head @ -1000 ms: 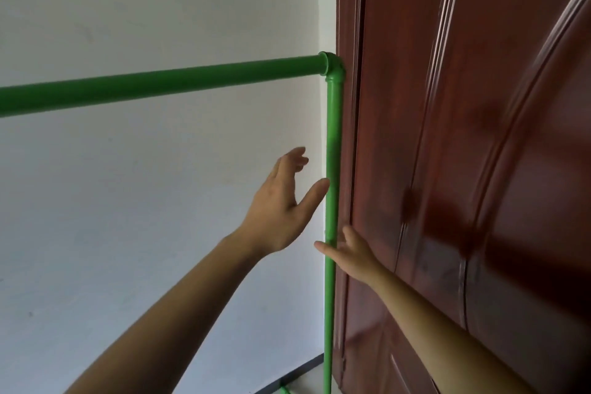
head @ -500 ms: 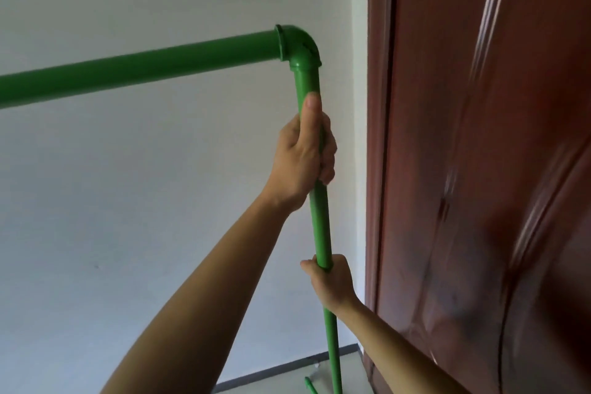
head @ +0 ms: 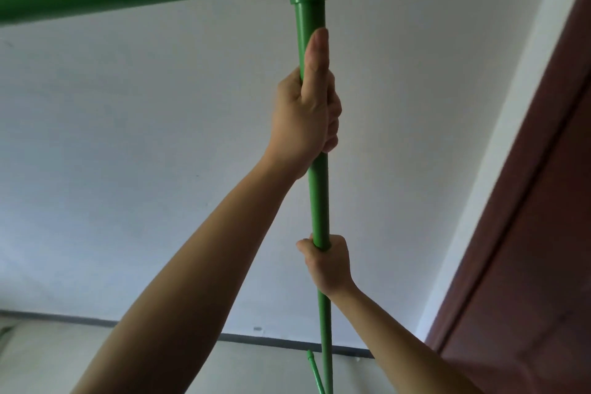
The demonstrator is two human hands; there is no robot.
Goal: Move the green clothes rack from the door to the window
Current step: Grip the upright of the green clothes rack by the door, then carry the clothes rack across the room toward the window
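Observation:
The green clothes rack (head: 319, 198) is a frame of green pipes: a top bar runs in from the left to an elbow joint, and an upright post drops from there to the floor. My left hand (head: 307, 112) is wrapped around the upper post just below the elbow, thumb pointing up along it. Lower down on the same post, my right hand (head: 326, 262) grips it. A green foot piece (head: 315, 371) shows at the bottom. The dark red-brown door (head: 527, 249) stands to the right, apart from the post.
A plain white wall fills the background behind the rack. A dark baseboard (head: 271, 341) runs along its bottom above a pale floor. The door frame edge slants down the right side.
Both hands closed around the upright post after reaching toward it open. The post now sits further left of the door and closer to me, and the view has tilted.

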